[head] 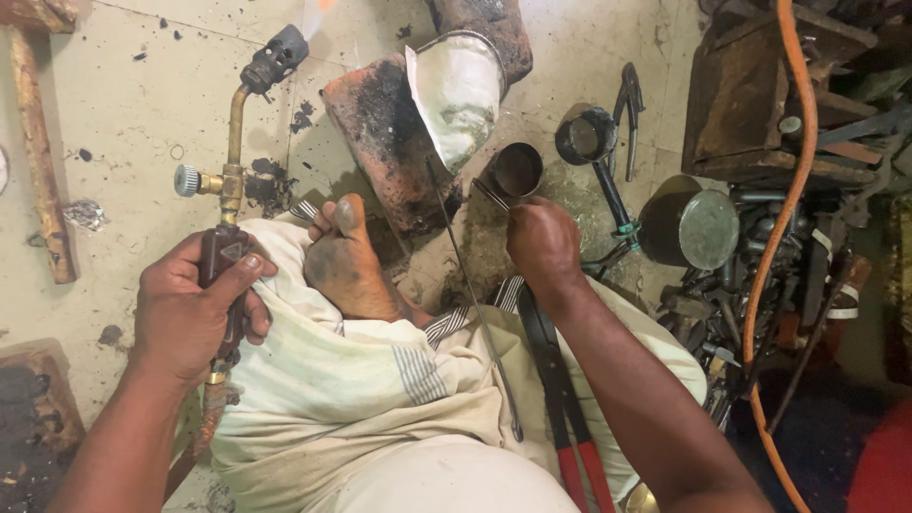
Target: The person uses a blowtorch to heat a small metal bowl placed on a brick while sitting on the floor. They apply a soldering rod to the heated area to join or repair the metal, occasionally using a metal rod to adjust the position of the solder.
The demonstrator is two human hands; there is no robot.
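Head view, looking down over a lap draped in pale cloth, one bare foot resting on it. Left hand wrapped tight around the dark red grip of a brass gas torch, thumb laid along the handle, black nozzle pointing up and away over the floor. Faint flame just past the nozzle at the top edge, hard to make out. Right hand closed with fingertips pinched on thin metal tweezers, tips reaching to the rim of a small metal cup. Exactly what sits between the tweezer tips: cannot tell.

Long thin metal rod leaning across the lap between the two hands. Scorched reddish brick just beyond the foot, holding a curved whitish piece. Red-handled tool partly hidden under the right forearm.

Stained pale tiled floor, flecked with black soot. Wooden-handled hammer at left, cut off by the frame. At right, a dark ladle, pliers, a round lidded tin, a wooden box, an orange hose and a jumble of dark metal tools, indistinct.
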